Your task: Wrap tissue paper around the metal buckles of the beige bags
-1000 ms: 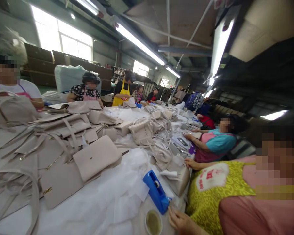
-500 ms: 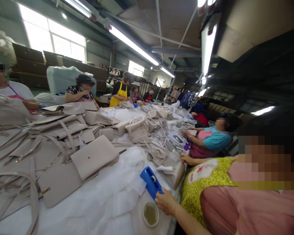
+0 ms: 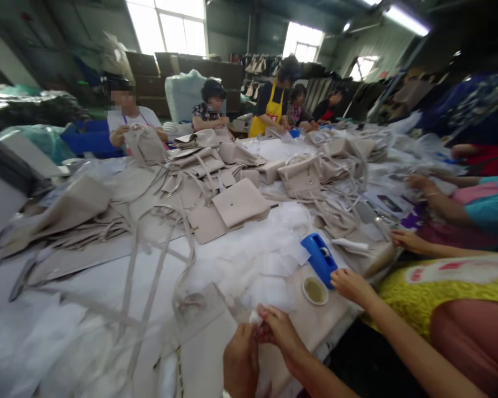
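At the bottom middle, my left hand (image 3: 241, 356) and my right hand (image 3: 281, 330) meet, fingers closed in a pinch. Between their fingertips is a small piece of white wrapping material (image 3: 255, 318), mostly covered by the fingers. Below and to the left of them lies a beige bag piece (image 3: 205, 345) with a clear plastic sheet (image 3: 201, 312) over it and a gold chain (image 3: 180, 371) at its edge. Thin white sheets (image 3: 269, 262) are spread just beyond my hands. A round dish (image 3: 315, 291) with yellowish contents sits to their right.
A co-worker's hand (image 3: 348, 284) on the right touches a blue tape dispenser (image 3: 318, 260). Beige handbags and flaps (image 3: 240, 202) are heaped across the table, with long straps (image 3: 133, 276) trailing left. White plastic (image 3: 33, 342) covers the near left. Several people work around the table.
The view has swung left and down, so things appear shifted right. Both my hands have come into view, with white material between them. The co-worker's hand stays at the blue dispenser.
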The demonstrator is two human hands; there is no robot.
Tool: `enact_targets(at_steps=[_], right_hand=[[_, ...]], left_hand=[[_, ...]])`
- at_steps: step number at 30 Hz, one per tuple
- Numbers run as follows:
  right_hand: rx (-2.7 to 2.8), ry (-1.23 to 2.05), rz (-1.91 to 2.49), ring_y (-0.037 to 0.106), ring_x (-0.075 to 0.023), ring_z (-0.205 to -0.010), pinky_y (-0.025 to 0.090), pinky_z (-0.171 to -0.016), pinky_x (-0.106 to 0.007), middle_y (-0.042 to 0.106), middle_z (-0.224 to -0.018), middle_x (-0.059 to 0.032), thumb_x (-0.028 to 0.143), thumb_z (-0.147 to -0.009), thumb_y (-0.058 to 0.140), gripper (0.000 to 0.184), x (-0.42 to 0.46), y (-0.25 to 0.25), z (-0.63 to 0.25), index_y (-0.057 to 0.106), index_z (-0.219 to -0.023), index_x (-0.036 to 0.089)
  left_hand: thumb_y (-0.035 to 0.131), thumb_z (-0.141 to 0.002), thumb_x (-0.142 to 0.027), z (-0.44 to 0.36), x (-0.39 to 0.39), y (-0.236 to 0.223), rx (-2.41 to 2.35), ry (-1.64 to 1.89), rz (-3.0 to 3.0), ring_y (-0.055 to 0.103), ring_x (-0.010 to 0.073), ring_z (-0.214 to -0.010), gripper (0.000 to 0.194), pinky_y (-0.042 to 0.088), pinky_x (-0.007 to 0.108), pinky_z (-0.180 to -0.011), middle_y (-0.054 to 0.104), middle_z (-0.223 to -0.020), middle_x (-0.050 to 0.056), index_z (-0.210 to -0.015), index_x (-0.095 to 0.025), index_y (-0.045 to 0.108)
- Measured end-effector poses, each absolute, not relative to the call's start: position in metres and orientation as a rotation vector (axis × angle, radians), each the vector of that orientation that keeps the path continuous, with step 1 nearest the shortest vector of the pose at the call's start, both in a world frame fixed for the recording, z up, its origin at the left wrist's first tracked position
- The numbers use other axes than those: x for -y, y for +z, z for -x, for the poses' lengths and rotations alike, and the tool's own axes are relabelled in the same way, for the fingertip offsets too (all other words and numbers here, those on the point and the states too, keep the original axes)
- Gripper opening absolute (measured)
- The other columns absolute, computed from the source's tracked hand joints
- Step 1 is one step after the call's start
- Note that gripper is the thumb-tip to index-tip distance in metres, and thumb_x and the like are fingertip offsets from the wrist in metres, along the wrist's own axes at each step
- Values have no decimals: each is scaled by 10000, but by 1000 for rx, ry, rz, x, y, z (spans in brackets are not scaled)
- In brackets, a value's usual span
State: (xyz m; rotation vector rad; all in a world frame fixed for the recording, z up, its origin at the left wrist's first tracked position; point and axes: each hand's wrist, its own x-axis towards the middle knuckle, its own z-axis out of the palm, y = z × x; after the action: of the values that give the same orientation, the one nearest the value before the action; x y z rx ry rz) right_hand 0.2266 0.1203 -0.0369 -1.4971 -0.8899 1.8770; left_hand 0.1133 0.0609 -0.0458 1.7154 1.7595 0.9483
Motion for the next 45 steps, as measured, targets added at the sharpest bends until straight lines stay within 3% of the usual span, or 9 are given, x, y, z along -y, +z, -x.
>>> enact_targets(at_steps=[7, 12, 16, 21, 25, 29, 36, 41, 45], right_hand=[[965, 1791, 1475, 473, -96, -484, 401, -484, -232, 521, -545, 47, 555, -631, 684, 430, -126, -28, -224, 485, -655, 175], [1214, 1719, 1442, 529, -126, -558, 415, -534, -243, 580, -628, 10, 494, -752, 587, 329, -136, -40, -228, 542, -719, 169], [1425, 1609, 1417, 551, -146, -611, 437, -578, -252, 580, -667, 14, 395, -815, 530, 213, -142, -29, -228, 563, -804, 185], [1623, 1455, 1405, 578, -171, -757, 447, -699, -269, 618, -791, -7, 248, -802, 523, 96, -144, -11, -229, 586, -853, 198], [1509, 1741, 1220, 609, -179, -786, 474, -728, -283, 661, -862, -22, 199, -776, 510, 196, -149, -3, -238, 615, -942, 198], [1326, 1914, 1137, 618, -178, -721, 495, -693, -295, 684, -828, -33, 236, -778, 547, 216, -153, -7, -246, 645, -960, 173], [1353, 1748, 1250, 611, -173, -658, 484, -608, -266, 659, -711, -10, 328, -811, 566, 189, -147, -10, -244, 648, -888, 176], [1411, 1545, 1409, 597, -158, -630, 452, -573, -240, 651, -681, -1, 294, -803, 556, 129, -141, -13, -241, 623, -792, 185], [1362, 1483, 1483, 594, -150, -653, 440, -577, -226, 651, -674, 4, 244, -755, 575, 76, -142, -19, -239, 618, -729, 187]], left_hand=[[377, -861, -143, -117, -62, -45, -1771, 878, -1893, 641, 193, -779, 358, 506, 258, -645, 643, -899, 87, -1178, -219, 526], [424, -883, -343, -114, -69, -34, -1630, 1023, -1291, 626, 227, -956, 280, 497, 323, -820, 662, -1020, 111, -1091, -193, 535], [455, -856, -469, -110, -86, -28, -1586, 1099, -707, 638, 251, -892, 372, 493, 351, -802, 697, -934, 114, -957, -139, 593], [618, -783, -374, -101, -99, -26, -1244, 1146, -551, 630, 259, -941, 371, 465, 360, -877, 707, -1011, 107, -1068, -139, 651], [609, -804, -325, -98, -96, -19, -1116, 1149, -423, 634, 255, -942, 391, 471, 366, -867, 713, -1003, 112, -1158, -159, 615], [618, -802, -299, -100, -94, -15, -1020, 1132, -357, 646, 248, -908, 399, 463, 388, -899, 724, -955, 116, -1177, -162, 602], [665, -760, -301, -102, -97, -21, -1027, 1095, -414, 652, 238, -877, 394, 450, 396, -924, 724, -964, 96, -1132, -174, 636], [754, -645, -369, -107, -101, -12, -1136, 1059, -428, 656, 243, -818, 402, 488, 350, -841, 737, -842, 74, -982, -155, 712], [815, -526, -398, -114, -103, -11, -1233, 1059, -340, 659, 245, -714, 421, 508, 311, -661, 722, -728, 67, -849, -144, 721]])
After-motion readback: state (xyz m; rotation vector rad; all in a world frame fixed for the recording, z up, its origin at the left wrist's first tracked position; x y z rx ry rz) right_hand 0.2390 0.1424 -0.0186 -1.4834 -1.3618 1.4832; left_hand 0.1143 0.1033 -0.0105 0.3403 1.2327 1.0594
